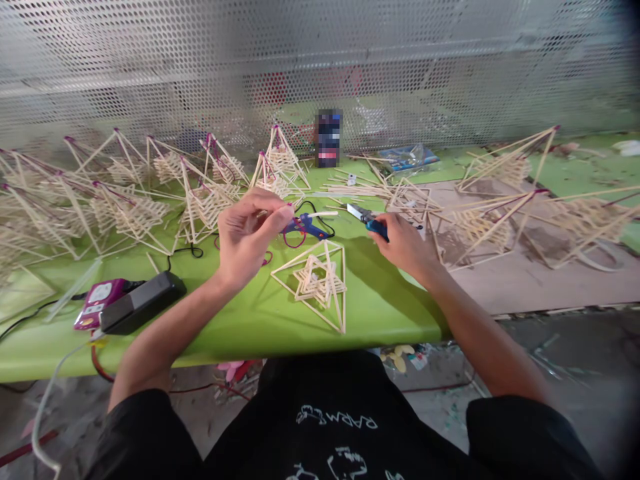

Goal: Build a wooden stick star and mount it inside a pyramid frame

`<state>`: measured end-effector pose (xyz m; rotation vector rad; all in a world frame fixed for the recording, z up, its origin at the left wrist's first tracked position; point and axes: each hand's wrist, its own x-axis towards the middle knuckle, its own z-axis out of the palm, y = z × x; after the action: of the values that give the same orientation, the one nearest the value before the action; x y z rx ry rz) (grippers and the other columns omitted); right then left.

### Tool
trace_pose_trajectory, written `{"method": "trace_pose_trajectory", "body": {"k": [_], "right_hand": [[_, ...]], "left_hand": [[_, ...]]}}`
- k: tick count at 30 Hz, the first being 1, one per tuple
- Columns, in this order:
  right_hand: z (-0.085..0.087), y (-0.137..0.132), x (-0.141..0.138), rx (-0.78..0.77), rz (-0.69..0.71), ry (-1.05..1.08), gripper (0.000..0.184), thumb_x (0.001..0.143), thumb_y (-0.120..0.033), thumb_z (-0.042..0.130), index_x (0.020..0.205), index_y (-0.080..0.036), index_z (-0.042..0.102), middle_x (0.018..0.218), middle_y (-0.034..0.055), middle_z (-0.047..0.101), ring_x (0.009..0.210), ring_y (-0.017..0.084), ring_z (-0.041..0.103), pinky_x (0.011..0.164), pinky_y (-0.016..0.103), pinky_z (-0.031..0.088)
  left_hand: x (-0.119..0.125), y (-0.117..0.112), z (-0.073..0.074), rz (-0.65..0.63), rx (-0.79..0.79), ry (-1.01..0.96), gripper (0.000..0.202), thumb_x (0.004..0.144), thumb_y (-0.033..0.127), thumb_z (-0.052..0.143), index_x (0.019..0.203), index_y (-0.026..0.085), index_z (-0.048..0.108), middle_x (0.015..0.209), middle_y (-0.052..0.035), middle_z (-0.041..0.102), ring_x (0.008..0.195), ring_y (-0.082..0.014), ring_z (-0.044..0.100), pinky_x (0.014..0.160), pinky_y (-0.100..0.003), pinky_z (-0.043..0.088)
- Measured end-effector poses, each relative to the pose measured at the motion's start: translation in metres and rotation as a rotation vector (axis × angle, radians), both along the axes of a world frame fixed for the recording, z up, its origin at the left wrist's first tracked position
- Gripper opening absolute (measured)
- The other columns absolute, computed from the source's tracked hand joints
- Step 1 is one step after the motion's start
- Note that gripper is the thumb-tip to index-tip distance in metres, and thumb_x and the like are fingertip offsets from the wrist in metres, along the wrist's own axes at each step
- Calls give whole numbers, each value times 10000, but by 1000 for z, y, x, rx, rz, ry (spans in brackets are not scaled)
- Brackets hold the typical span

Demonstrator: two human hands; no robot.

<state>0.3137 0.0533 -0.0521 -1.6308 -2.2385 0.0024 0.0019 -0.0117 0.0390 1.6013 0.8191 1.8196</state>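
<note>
My left hand (253, 230) is raised over the table with thumb and fingers pinched on a thin purple string (295, 241), which hangs in a loop below the fingertips. Closed around the teal handle of a pair of shears (373, 225) is my right hand (404, 241); the silvery blade points left. Between and nearer to me lies a small triangular frame of pale wooden sticks (320, 283), with a stack of shorter sticks inside it. Just behind the left hand rests a blue glue gun (310, 227) with a black cord, partly hidden by the fingers.
Several finished-looking stick pyramids (125, 207) with purple tips crowd the left; others stand on a board (480, 293) at right. A phone (329, 139) leans near the mesh wall. Loose sticks (355, 187) lie behind. A black power adapter (144, 303) and purple box (100, 303) sit front left.
</note>
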Motion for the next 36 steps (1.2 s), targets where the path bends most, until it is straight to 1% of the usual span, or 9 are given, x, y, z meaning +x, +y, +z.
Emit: {"method": "trace_pose_trajectory", "body": {"k": [3,6,9,12,15,20,27,32,36], "right_hand": [[15,-15,-6,131,59,268,389,933,-405,602,1240,-173,544,1042,126,735,906,273,713,780,375,558],[38,-41,-23,296,205,543,426,875,-390,706,1229,-211,551,835,27,721,696,190,675,671,315,549],[63,-71,-47,212,438,667,428,849,-306,745,1234,-227,574,748,-18,687,551,130,592,529,261,491],[78,-93,-70,65,534,704,400,874,-273,720,1249,-223,587,683,-41,644,498,107,543,457,243,435],[81,-99,-84,-2,528,742,380,882,-277,715,1239,-214,598,654,-54,607,482,95,501,443,242,411],[78,-94,-94,-59,519,814,352,895,-283,708,1224,-221,597,613,-81,546,440,74,430,411,228,347],[80,-87,-100,-95,517,915,402,873,-300,738,1236,-238,574,593,-104,475,437,71,389,402,230,278],[78,-86,-97,-77,502,958,366,911,-325,700,1236,-246,552,588,-107,453,418,70,372,387,233,259],[78,-86,-92,41,492,922,394,941,-369,653,1292,-233,536,707,-46,573,533,104,505,477,246,400]], "left_hand": [[2,6,5,68,40,-29,143,824,387,821,806,268,744,820,-9,649,744,-129,570,608,-269,438],[7,15,15,107,85,-70,178,845,410,812,843,258,720,816,7,635,726,-112,534,623,-282,410],[16,24,25,120,129,-82,281,855,468,798,870,211,685,820,11,625,774,-111,558,665,-304,406],[26,26,29,148,150,-71,316,876,516,760,870,214,664,882,-6,635,871,-139,613,678,-331,419],[31,22,29,195,158,-11,301,893,547,723,848,255,664,946,-14,645,947,-164,630,728,-356,451],[32,13,26,176,191,19,241,894,489,745,849,258,693,938,-12,626,926,-160,606,820,-378,466],[37,-7,29,131,200,95,144,904,379,757,874,244,719,993,-19,632,954,-178,623,848,-410,494],[38,-25,33,183,275,224,159,953,401,685,884,258,686,973,-13,719,953,-190,682,787,-415,516],[40,-33,26,-26,501,301,75,976,197,602,975,253,652,946,-21,782,822,-159,726,741,-367,570]]}}
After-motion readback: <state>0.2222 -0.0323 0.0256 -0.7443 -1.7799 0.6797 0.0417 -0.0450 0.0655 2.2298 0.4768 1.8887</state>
